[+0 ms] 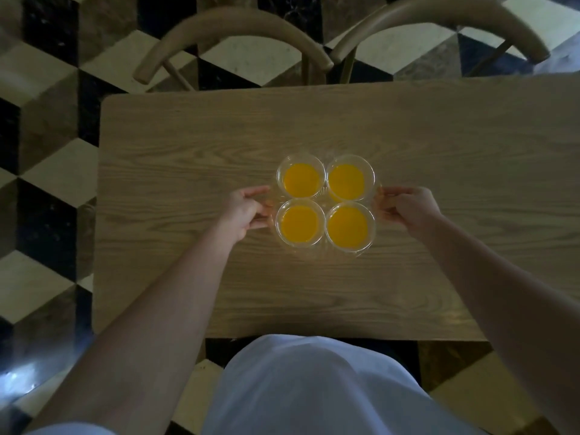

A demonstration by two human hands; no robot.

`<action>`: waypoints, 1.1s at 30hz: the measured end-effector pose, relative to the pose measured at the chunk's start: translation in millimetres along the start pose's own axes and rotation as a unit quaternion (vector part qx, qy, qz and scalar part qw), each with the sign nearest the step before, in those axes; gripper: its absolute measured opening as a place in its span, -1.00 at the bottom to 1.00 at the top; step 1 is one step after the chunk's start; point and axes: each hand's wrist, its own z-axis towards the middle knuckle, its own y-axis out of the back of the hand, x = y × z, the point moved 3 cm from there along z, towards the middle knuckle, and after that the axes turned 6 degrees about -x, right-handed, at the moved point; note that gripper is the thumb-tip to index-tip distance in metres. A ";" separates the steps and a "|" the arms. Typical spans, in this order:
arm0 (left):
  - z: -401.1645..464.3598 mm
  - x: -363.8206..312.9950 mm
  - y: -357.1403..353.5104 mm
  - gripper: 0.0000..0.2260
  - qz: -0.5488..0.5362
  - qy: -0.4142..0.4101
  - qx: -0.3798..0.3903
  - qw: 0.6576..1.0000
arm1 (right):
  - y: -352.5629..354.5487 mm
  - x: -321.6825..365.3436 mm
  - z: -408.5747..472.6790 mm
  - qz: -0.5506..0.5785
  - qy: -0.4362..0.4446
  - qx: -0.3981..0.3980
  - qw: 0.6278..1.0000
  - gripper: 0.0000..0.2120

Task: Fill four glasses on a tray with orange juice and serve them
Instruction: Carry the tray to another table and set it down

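Observation:
Several clear glasses filled with orange juice stand in a tight square on a clear glass tray (326, 252) over the middle of the wooden table (188, 171). The nearest left glass (299, 223) and nearest right glass (350, 227) sit in front of the two far ones (301, 179). My left hand (243, 210) grips the tray's left edge. My right hand (408, 207) grips its right edge. Whether the tray rests on the table or hangs just above it is unclear.
Two curved wooden chair backs (232, 29) (439, 17) stand at the table's far side. The floor (47, 183) is black, white and brown cube-pattern tile. My white clothing (314, 387) is at the table's near edge.

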 end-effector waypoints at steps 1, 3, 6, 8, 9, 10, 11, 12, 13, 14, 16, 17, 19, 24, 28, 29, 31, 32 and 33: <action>2.4 0.5 -0.2 -0.49 0.003 0.002 -0.002 1.000 | -1.2 -0.8 2.0 0.001 -0.002 0.001 1.000 -0.67; 6.4 1.8 -0.8 -0.50 0.010 0.005 -0.008 1.000 | -3.4 -3.9 6.5 -0.002 -0.010 -0.002 1.000 -0.67; 13.7 4.9 -2.4 -0.50 0.016 0.009 -0.011 1.000 | -5.3 -10.8 13.7 -0.011 -0.018 -0.007 1.000 -0.67; 18.0 5.6 -4.2 -0.50 0.017 0.011 -0.011 1.000 | -5.6 -13.6 15.8 -0.004 -0.023 -0.005 1.000 -0.67; 19.5 5.4 -5.2 -0.51 0.019 0.011 -0.011 1.000 | -5.6 -13.8 16.0 -0.002 -0.024 -0.006 1.000 -0.68; 21.1 5.4 -6.2 -0.52 0.021 0.010 -0.011 1.000 | -5.3 -14.1 16.7 -0.001 -0.025 -0.007 1.000 -0.68; 21.9 5.3 -7.1 -0.52 0.022 0.009 -0.010 1.000 | -5.1 -13.8 17.0 0.000 -0.026 -0.008 1.000 -0.68; 22.1 5.2 -8.1 -0.52 0.023 0.008 -0.009 1.000 | -5.0 -13.4 17.2 0.001 -0.027 -0.007 1.000 -0.68; 22.5 5.4 -8.7 -0.53 0.022 0.009 -0.009 1.000 | -4.9 -13.3 17.7 0.002 -0.027 -0.005 1.000 -0.68; 22.8 5.7 -9.2 -0.53 0.022 0.010 -0.009 1.000 | -5.1 -13.1 18.0 0.003 -0.028 -0.003 1.000 -0.68; 25.6 7.7 -9.5 -0.54 0.022 0.012 -0.011 1.000 | -5.2 -12.9 18.4 0.009 -0.030 0.002 1.000 -0.70; 27.3 8.6 -9.2 -0.54 0.023 0.012 -0.012 1.000 | -5.5 -12.8 18.1 0.014 -0.030 0.004 0.999 -0.71; 31.0 10.1 -9.4 -0.52 0.024 0.013 -0.013 1.000 | -6.3 -13.3 18.2 0.020 -0.034 0.006 0.999 -0.72; 35.8 10.0 -9.7 -0.51 0.028 0.012 -0.012 0.999 | -7.8 -18.3 22.4 0.020 -0.041 0.010 0.999 -0.70; 38.1 12.0 -10.1 -0.50 0.025 0.017 -0.017 0.999 | -8.6 -21.5 27.4 0.018 -0.042 0.010 0.999 -0.68; 37.3 12.5 -10.4 -0.49 0.023 0.018 -0.018 0.999 | -9.0 -22.0 28.2 0.017 -0.042 0.011 0.999 -0.68; 37.0 13.9 -11.3 -0.48 0.020 0.016 -0.019 0.999 | -9.5 -23.0 29.2 0.021 -0.042 0.014 0.999 -0.68; 37.0 14.9 -11.8 -0.48 0.021 0.014 -0.023 0.999 | -9.5 -23.8 29.6 0.025 -0.044 0.015 0.999 -0.68; 36.7 15.9 -12.2 -0.48 0.022 0.012 -0.029 0.999 | -9.5 -24.7 30.2 0.028 -0.045 0.015 0.998 -0.68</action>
